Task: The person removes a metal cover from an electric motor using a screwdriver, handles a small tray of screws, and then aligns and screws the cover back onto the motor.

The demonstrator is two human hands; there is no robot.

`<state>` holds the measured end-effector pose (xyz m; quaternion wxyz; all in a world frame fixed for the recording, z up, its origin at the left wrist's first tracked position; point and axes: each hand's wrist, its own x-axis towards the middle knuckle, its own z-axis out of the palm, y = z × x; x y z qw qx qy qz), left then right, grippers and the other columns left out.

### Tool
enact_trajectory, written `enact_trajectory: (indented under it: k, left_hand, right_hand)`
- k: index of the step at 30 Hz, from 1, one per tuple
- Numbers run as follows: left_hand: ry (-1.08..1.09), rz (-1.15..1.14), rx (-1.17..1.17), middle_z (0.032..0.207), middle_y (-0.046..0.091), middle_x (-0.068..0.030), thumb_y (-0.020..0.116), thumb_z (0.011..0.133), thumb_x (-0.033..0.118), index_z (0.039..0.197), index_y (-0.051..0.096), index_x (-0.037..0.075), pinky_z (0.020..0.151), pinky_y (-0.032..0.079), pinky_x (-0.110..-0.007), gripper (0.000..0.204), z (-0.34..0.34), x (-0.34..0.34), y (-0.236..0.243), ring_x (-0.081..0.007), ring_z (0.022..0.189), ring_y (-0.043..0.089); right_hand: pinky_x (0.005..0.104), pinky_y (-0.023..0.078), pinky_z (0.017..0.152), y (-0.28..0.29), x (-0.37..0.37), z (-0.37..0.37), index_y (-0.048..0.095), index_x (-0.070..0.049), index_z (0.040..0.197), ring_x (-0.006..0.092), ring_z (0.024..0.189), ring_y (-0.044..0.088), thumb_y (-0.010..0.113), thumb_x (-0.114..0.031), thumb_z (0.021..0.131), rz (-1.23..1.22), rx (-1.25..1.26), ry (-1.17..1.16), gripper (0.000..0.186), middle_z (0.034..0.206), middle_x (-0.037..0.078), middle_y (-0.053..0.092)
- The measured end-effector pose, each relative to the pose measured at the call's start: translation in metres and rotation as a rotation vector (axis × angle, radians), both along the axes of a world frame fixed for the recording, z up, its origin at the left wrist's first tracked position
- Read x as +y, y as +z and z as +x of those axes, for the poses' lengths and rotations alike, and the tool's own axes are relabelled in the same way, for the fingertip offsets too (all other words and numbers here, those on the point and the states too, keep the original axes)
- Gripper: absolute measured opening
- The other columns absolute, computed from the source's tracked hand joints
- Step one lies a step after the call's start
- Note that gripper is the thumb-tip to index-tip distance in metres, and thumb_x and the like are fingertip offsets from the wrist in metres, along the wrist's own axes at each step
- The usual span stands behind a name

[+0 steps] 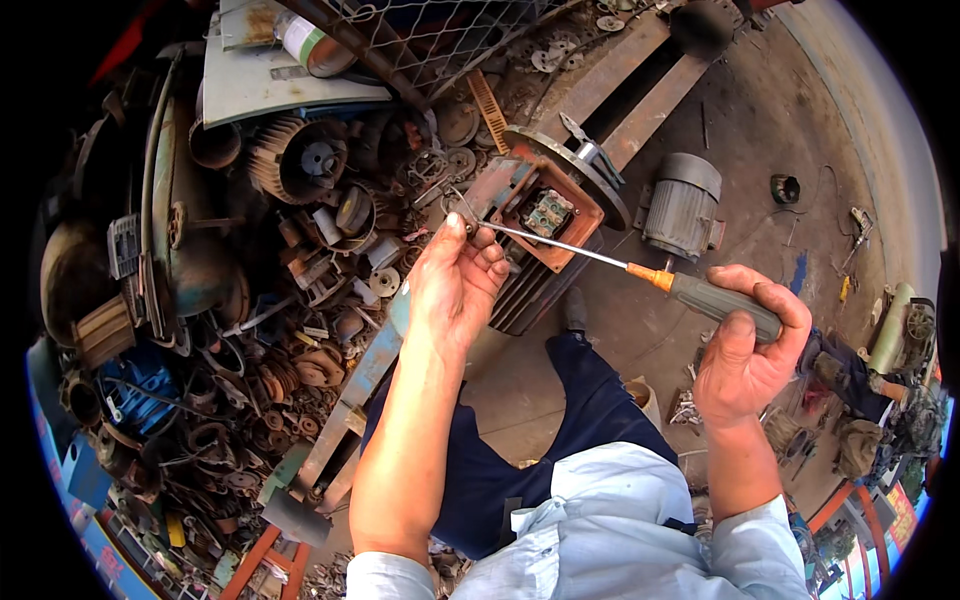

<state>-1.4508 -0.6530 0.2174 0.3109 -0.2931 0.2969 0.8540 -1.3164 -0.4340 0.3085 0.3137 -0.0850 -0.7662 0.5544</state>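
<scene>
My right hand [745,355] grips the grey-and-orange handle of a screwdriver [705,296], its long shaft pointing left. At the tip, my left hand [455,275] pinches a small metal piece [472,227], too small to identify exactly. Just beyond the shaft sits the open, rusty terminal box [580,224] of a large motor [525,305], showing a terminal block [546,214] inside. The motor has a round flange [610,190], with pliers [598,160] lying on top near its shaft. A painted steel beam [355,400] runs under it, to my left.
Scrap motors, housings and rings [310,370] are heaped densely on the left below a wire mesh [420,40]. A grey motor [680,200] rests on the dirty floor at right, with scattered tools and parts. Steel rails [595,95] extend away beyond the flange. My legs are below.
</scene>
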Motion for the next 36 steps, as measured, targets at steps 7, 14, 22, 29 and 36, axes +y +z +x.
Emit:
enact_trajectory:
  k: [7,14,22,29,36]
  left_hand:
    - [0.03,-0.039,-0.01,0.084,0.059,-0.0063,0.054,0.101,0.03,0.09,0.055,0.007,0.065,0.049,-0.032,0.025,0.008,0.004,0.006,-0.0175,0.073,0.055]
    - [0.048,-0.007,0.006,0.086,0.061,-0.0077,0.053,0.101,0.029,0.092,0.057,0.005,0.065,0.049,-0.031,0.026,0.016,0.002,0.008,-0.0175,0.072,0.057]
    - [0.053,-0.011,0.016,0.088,0.065,-0.009,0.053,0.101,0.026,0.092,0.057,0.006,0.066,0.053,-0.032,0.022,0.013,-0.006,0.017,-0.0185,0.074,0.062]
    - [-0.064,0.067,0.048,0.086,0.064,-0.0051,0.06,0.098,0.023,0.092,0.059,0.006,0.064,0.05,-0.027,0.017,-0.003,-0.031,-0.034,-0.0141,0.073,0.06]
    - [-0.103,0.071,0.127,0.09,0.062,-0.0053,0.059,0.099,0.022,0.095,0.058,0.006,0.064,0.05,-0.025,0.016,0.004,0.009,-0.014,-0.0116,0.071,0.057]
  right_hand:
    - [0.0366,0.05,0.087,0.005,0.002,0.008,0.038,-0.003,0.118,0.0252,0.098,0.062,0.06,-0.012,0.096,0.023,0.023,0.075,0.032,0.105,0.021,0.063]
    - [0.035,0.051,0.085,0.008,-0.001,0.015,0.037,-0.003,0.117,0.0253,0.097,0.062,0.06,-0.009,0.095,0.068,0.031,0.138,0.033,0.106,0.022,0.061]
    - [0.0356,0.052,0.083,0.014,-0.011,0.018,0.036,-0.004,0.117,0.0254,0.096,0.063,0.064,-0.014,0.094,0.105,0.023,0.167,0.037,0.108,0.023,0.06]
    - [0.0385,0.054,0.074,0.037,0.001,0.008,0.055,0.0,0.099,0.0354,0.091,0.062,0.069,0.005,0.075,0.242,0.062,0.452,0.029,0.104,0.018,0.063]
    - [0.04,0.057,0.076,0.021,0.008,0.04,0.053,0.001,0.11,0.0369,0.093,0.067,0.079,0.001,0.071,0.013,-0.036,0.12,0.047,0.106,0.019,0.066]
